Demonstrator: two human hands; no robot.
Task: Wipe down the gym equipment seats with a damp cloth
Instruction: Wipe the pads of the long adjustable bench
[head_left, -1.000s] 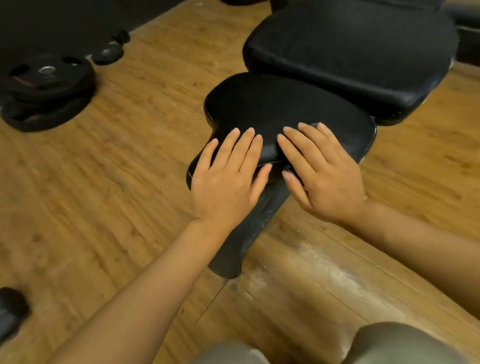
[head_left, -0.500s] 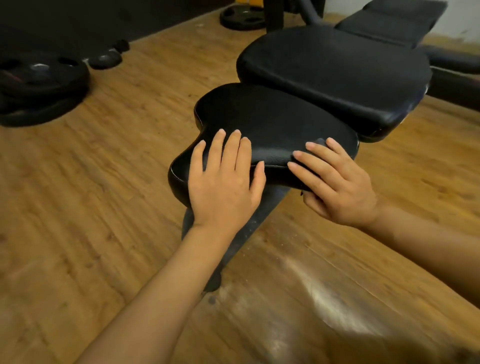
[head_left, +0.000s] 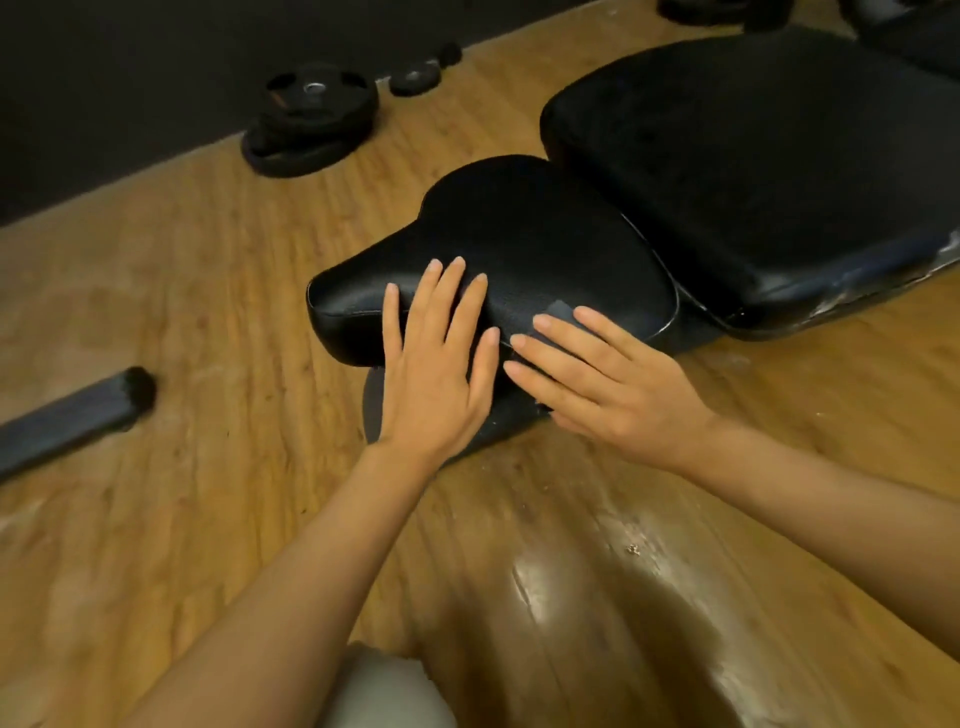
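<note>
Wooden plank flooring (head_left: 182, 291) is running under everything, worn and glossy near the bottom of the view, with a dark wall behind it. On the bench, the small seat pad (head_left: 545, 244) is showing as black textured vinyl with a pale piped seam along its edge, narrowing toward the person. Just beyond it the larger back pad (head_left: 769, 156) is lying, its right rim scuffed to a whitish grey.

Both hands are lying on the near end of the seat pad. The left hand (head_left: 434, 374) is resting flat, fingers (head_left: 431, 296) straight and slightly spread, holding nothing. The right hand (head_left: 608, 384) is lying beside it with its fingers (head_left: 566, 332) straight, pressing on a dark grey cloth (head_left: 558, 310) (only a small corner is peeking out past the fingertips, the rest being hidden under the palm). That cloth is sitting on the pad's near right side, touching the vinyl.

Farther off, stacked weight plates (head_left: 311, 117) are lying on the floor by the wall, and a dark bar (head_left: 72, 415) is reaching in from the left edge.
</note>
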